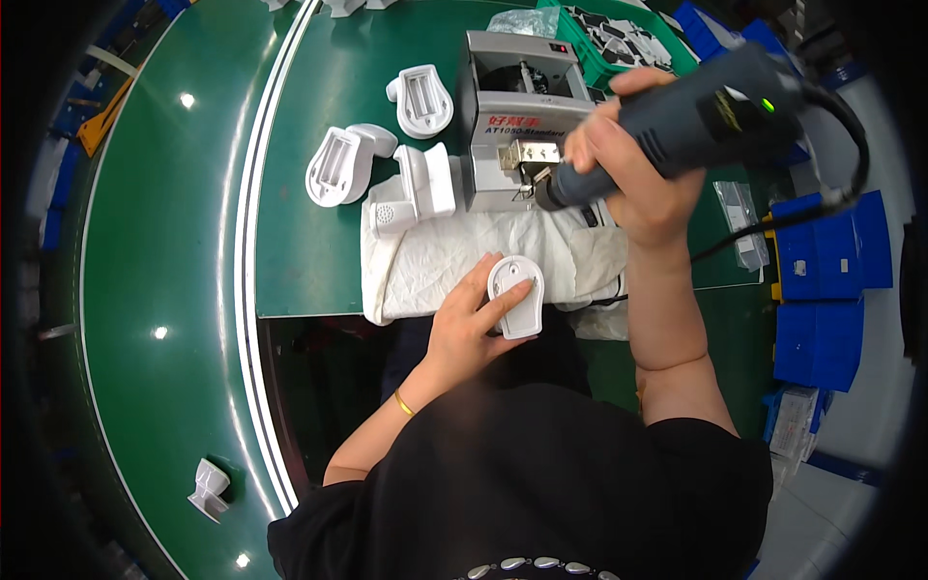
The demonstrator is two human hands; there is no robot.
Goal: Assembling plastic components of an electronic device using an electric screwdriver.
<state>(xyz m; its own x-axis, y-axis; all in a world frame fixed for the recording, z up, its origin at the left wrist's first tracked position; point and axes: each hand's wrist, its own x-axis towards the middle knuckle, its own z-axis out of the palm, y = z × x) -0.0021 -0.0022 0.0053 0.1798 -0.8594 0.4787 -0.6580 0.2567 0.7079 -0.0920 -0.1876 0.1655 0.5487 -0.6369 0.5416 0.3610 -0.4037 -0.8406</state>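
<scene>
My right hand (650,188) is wrapped round a dark grey electric screwdriver (691,116) with a lit green light and a black cord. The screwdriver's nose points down-left, at the front of a grey screw feeder (507,116); its tip is hard to make out there. My left hand (459,324) holds a white plastic housing (525,317) at the near edge of a white cloth (435,275), one finger lying across its recessed face. Just beyond the cloth's left part, a white cradle-shaped piece (425,188) leans upright.
Two more white housings (422,101) lie left of the feeder. A green bin (619,43) of small parts stands behind it. Blue bins (822,251) and a clear plastic bag (739,222) are at right. On the green conveyor (164,261) sits another white piece (209,488).
</scene>
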